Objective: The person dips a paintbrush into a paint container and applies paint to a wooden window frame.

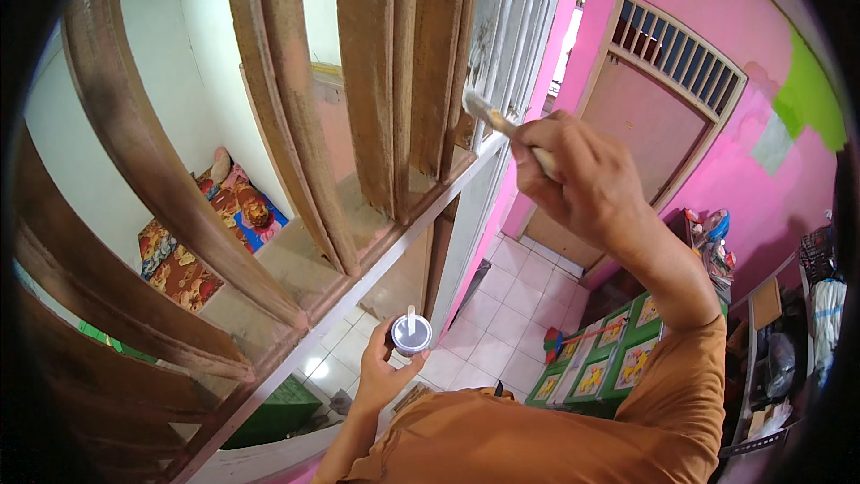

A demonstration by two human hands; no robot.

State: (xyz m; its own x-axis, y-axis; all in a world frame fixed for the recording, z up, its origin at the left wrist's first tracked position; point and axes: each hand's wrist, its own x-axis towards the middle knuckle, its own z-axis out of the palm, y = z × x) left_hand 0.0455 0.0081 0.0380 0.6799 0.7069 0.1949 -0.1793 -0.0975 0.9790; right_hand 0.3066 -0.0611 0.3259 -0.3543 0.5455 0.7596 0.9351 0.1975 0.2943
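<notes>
My right hand (578,166) is closed round the handle of a paintbrush (499,122). The brush's bristles touch or nearly touch the frame post (511,45), which is coated in greyish white with darker patches. Lower down, my left hand (385,367) grips a small round cup of grey-white paint (412,334), with a pale stick standing in it. Left of the post, bare brown wooden slats (372,81) rise from a crossbar (358,291) whose near face is painted white.
Through the slats a patterned mattress (184,255) shows in a white-walled room. Beyond the post are a brown door (640,125) in a pink wall and a tiled floor (484,314). A green cabinet (596,358) stands below my right arm, with a loaded shelf (770,367) at the right.
</notes>
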